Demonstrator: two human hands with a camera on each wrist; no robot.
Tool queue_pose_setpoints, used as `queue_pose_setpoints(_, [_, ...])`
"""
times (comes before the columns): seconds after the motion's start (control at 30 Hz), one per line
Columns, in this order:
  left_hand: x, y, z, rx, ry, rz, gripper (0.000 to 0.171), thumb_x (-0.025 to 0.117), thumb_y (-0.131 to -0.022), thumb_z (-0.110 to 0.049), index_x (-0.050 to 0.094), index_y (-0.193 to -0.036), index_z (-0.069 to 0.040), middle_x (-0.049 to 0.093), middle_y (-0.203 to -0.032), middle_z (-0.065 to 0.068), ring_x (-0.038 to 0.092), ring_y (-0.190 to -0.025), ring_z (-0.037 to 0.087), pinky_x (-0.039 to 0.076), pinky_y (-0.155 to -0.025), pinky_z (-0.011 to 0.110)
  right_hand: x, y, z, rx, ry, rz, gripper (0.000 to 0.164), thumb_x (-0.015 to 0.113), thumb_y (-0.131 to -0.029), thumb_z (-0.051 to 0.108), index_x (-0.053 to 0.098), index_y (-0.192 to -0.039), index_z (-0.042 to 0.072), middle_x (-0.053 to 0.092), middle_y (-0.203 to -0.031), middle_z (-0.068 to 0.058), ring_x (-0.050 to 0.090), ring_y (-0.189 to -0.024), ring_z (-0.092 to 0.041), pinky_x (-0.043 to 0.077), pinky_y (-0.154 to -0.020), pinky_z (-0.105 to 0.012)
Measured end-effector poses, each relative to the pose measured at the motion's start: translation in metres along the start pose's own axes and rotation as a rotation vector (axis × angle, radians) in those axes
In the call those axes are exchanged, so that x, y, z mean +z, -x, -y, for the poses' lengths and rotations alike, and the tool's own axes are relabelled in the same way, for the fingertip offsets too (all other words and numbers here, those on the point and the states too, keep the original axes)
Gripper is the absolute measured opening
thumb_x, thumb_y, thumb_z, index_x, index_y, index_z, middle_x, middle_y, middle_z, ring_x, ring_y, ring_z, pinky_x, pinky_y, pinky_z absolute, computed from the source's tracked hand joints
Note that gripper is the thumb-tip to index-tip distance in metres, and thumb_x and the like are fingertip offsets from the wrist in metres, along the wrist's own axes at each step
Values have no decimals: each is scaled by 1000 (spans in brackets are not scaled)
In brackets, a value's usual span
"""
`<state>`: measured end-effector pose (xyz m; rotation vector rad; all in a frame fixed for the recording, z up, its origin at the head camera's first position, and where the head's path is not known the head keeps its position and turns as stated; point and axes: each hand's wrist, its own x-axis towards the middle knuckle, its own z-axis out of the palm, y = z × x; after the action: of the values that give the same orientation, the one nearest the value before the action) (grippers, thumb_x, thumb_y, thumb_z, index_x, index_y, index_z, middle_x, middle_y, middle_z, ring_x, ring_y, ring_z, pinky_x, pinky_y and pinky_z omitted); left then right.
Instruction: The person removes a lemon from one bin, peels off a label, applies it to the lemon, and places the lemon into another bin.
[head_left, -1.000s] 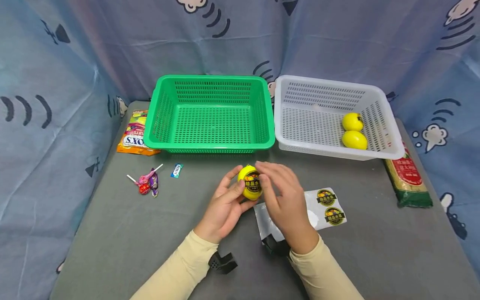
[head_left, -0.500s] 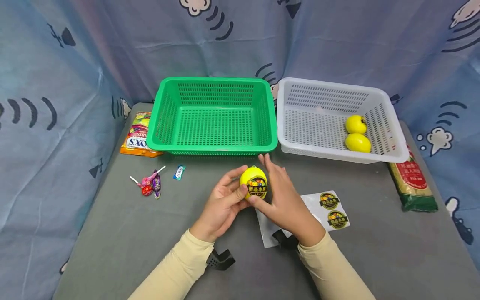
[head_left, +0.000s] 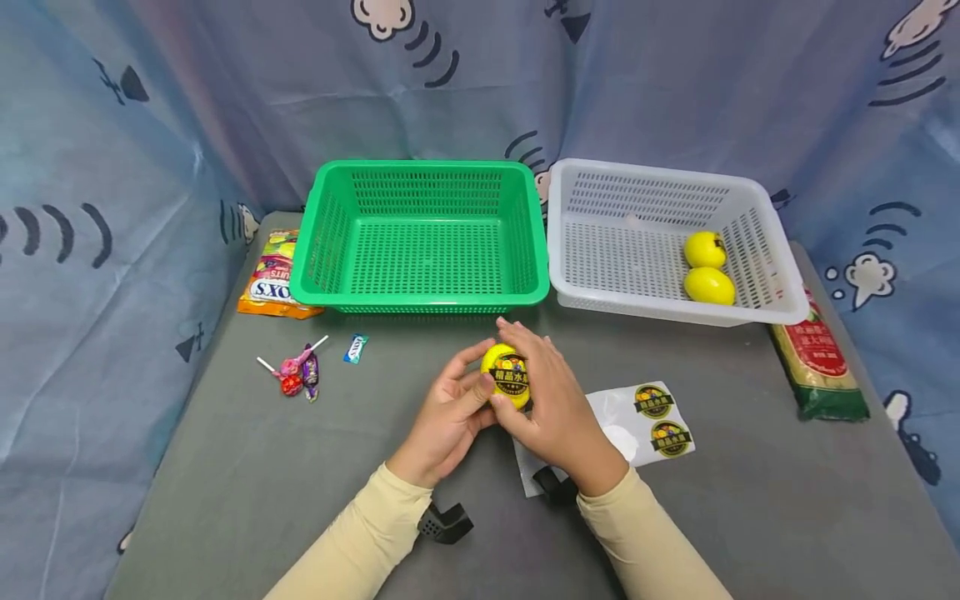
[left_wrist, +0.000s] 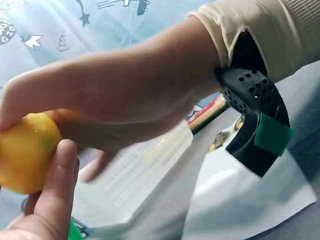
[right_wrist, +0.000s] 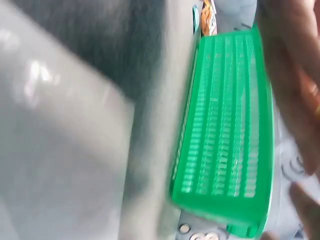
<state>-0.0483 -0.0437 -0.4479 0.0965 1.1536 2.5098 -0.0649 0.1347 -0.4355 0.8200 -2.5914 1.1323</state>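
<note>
My left hand (head_left: 441, 412) holds a yellow lemon (head_left: 489, 360) in front of the green basket, fingers behind it and thumb at its front. A round black sticker (head_left: 510, 375) with fruit pictures and gold writing sits on the lemon's face. The right hand (head_left: 551, 400) cups the lemon from the right, thumb low by the sticker and fingers over the top. In the left wrist view, the lemon (left_wrist: 27, 155) lies between both hands. The right wrist view is blurred and shows part of the right hand (right_wrist: 292, 75) at its edge.
A sticker sheet (head_left: 600, 408) lies under the right forearm. Behind stand a green basket (head_left: 420, 300) and a white basket (head_left: 622, 304) with two lemons (head_left: 707, 267). Lollipops (head_left: 291, 375), a small candy (head_left: 356, 347), a candy bag (head_left: 273, 283) and a red-and-green packet (head_left: 821, 358) lie around.
The right hand first drew its fingers off the lemon and spread them, then came back round its right side and top. The left hand has kept hold of the lemon.
</note>
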Motion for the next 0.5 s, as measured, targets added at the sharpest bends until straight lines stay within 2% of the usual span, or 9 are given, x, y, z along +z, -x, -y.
queue_pose_setpoints(0.1, [1, -1, -4, 6, -16, 32, 76, 71, -102, -34, 35, -164, -11, 63, -135, 8, 67, -112, 19, 57, -90, 30, -5, 5, -5, 89, 24, 56, 92, 59, -98, 66, 33, -164, 8, 39, -167, -7, 33, -154, -33, 20, -119, -71])
queue_pose_setpoints(0.17, [2, -4, -8, 28, -33, 46, 66, 63, -109, -26, 31, -166, -14, 62, -137, 10, 66, -113, 20, 56, -92, 32, -13, 7, -10, 103, 51, 37, 103, 57, -95, 78, 32, -165, 7, 40, -166, -12, 34, -153, -37, 19, -119, -72])
queue_pose_setpoints(0.2, [3, -6, -11, 42, -43, 47, 62, 58, -111, -21, 29, -167, -15, 61, -137, 10, 65, -113, 21, 56, -92, 34, -18, 8, -13, 98, 70, 6, 103, 56, -95, 78, 34, -164, 5, 41, -165, -15, 35, -151, -39, 19, -120, -72])
queue_pose_setpoints(0.27, [4, -11, -15, 73, -49, 27, 57, 50, -112, -12, 30, -166, -19, 62, -135, 11, 66, -111, 23, 56, -93, 37, -32, 8, -24, 84, 98, -111, 87, 62, -100, 65, 45, -158, 2, 48, -159, -19, 41, -146, -43, 20, -120, -70])
queue_pose_setpoints(0.37, [8, -23, -24, 126, -88, -5, 53, 46, -112, -7, 34, -162, -15, 61, -133, 13, 65, -109, 23, 56, -91, 38, -60, 5, -48, 79, 192, -348, 49, 72, -101, 31, 66, -139, -1, 60, -147, -21, 49, -138, -47, 27, -118, -66])
queue_pose_setpoints(0.43, [16, -35, -31, 153, -132, -3, 48, 46, -112, -6, 38, -159, -11, 60, -133, 17, 64, -109, 24, 57, -91, 37, -77, 3, -66, 136, 252, -472, 33, 74, -97, 12, 74, -127, 0, 65, -140, -21, 52, -134, -47, 29, -117, -62])
queue_pose_setpoints(0.5, [28, -52, -37, 171, -192, 18, 46, 48, -112, -8, 39, -158, -7, 57, -136, 20, 63, -110, 25, 57, -91, 36, -90, 4, -81, 239, 308, -515, 25, 75, -98, 9, 78, -122, 1, 66, -138, -21, 52, -136, -45, 25, -121, -61])
